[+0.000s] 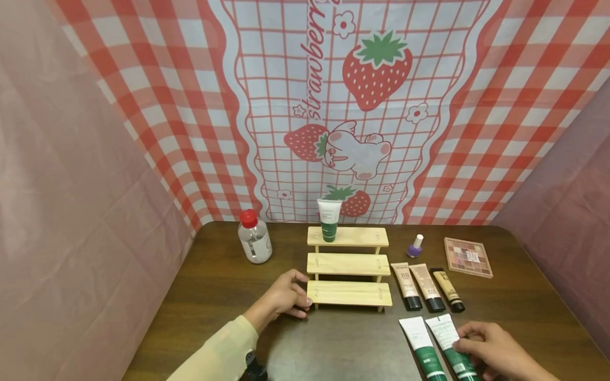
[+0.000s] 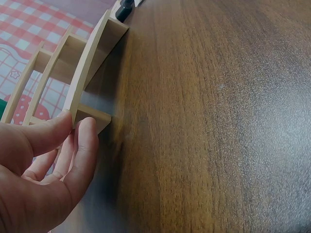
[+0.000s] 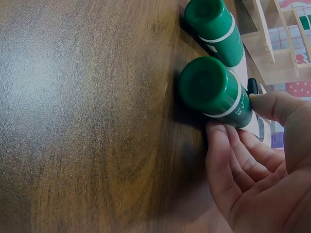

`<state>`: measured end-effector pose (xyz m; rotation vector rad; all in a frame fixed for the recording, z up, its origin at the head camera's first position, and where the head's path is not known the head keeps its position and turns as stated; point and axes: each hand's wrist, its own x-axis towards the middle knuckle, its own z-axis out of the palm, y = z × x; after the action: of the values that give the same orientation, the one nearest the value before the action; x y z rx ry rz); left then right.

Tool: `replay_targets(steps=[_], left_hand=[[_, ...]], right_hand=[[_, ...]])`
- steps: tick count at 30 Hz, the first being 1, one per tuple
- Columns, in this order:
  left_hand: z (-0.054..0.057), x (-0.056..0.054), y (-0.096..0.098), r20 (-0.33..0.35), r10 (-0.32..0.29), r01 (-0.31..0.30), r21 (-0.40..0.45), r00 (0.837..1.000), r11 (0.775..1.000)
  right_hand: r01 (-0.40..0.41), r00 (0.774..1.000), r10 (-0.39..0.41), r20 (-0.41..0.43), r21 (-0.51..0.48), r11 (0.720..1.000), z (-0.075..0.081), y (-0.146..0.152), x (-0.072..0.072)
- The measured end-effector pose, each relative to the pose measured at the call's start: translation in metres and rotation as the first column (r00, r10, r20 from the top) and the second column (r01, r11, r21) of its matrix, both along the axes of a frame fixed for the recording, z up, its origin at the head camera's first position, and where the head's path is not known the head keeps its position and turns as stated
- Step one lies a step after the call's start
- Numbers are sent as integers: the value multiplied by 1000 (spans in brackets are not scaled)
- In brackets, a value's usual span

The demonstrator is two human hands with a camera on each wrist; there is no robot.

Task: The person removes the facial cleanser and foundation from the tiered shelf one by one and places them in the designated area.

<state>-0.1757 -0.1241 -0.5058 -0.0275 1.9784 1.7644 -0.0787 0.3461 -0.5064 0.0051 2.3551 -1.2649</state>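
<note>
While pinching rack's [image 1: 349, 292] end, left hand [image 1: 283, 296]; right hand's [image 1: 495, 349] grip round green-capped tube [image 1: 452, 346], bare tabletop [image 1: 333, 344] between.

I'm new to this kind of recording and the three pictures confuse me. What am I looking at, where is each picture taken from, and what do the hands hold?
There is no machine here: a person works with two bare hands and wears three cameras. The wide picture comes from the head, looking down at a dark wooden table. The other two come from the wrists, each close on its own hand.

On the table stands a small wooden step shelf with one green-and-white tube upright on its top step. Around it are a clear bottle with a red cap, a purple nail polish, an eyeshadow palette and three beige tubes lying side by side.

The left hand pinches the shelf's lower left corner between thumb and fingers. The right hand has its grip on one green-capped tube; a second like it lies beside.
</note>
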Motion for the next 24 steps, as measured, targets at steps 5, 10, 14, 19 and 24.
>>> replay_targets(steps=[5,10,14,19,24], left_hand=[[1,0,0,-2,1,-1,-2,1000,1000],[-1,0,0,-6,1,-1,-3,1000,1000],[-3,0,0,-3,-1,1,-3,1000,1000],[-3,2,1,-5,-2,2,-4,1000,1000],[-1,1,0,-7,2,-2,-9,1000,1000]], right_hand=[[-1,1000,1,18,-4,1000,0,3,-1],[-18,999,18,31,-1,1000,0,5,-1],[-31,999,31,37,-10,999,-1,7,-2],[-50,998,50,25,6,999,1,9,-4],[-80,996,82,-47,55,995,20,7,-18]])
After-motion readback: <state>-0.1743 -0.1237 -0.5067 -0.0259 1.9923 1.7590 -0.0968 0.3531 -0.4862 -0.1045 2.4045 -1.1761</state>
